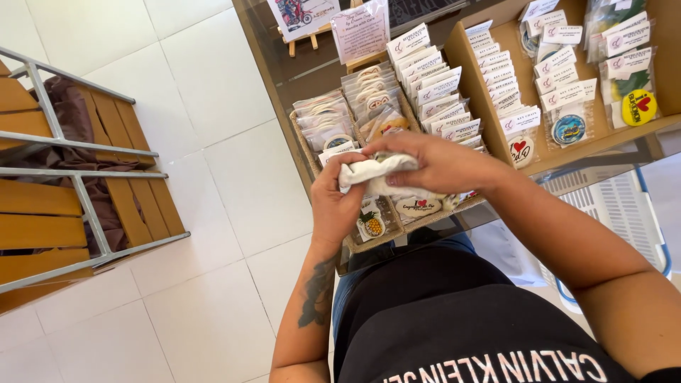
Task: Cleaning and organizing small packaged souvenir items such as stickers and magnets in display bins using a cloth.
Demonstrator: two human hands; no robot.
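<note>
The fingers of the left hand [335, 206] were curled shut around the lower left end of a crumpled white cloth [376, 174], thumb on top and the remaining fingers underneath. The right hand [433, 164] lay over the cloth's upper right part, fingers bent and pinching its folds from above; the fingertips themselves were partly hidden behind the fabric.

The cloth appeared white to off-white, soft, bunched into irregular folds, with a faint grey tone in the creases. No print or pattern could be made out on it. It sat directly between the two hands, touching both, with its free middle section exposed between the left thumb and the right knuckles.

The cloth was held in the air above a woven basket [305, 145] of clear-packaged keychains and patches; it did not seem to touch the basket. A pineapple-shaped item [370, 225] in a clear sleeve lay just below the left hand. A second wooden tray [461, 60] of white-carded packets stood to the right, beyond the right hand, including a round yellow badge [638, 108].

A white slatted crate [624, 206] sat under the right forearm. To the far left, well apart, stood a wooden bench with metal rails [78, 206] on white floor tiles [213, 92].
</note>
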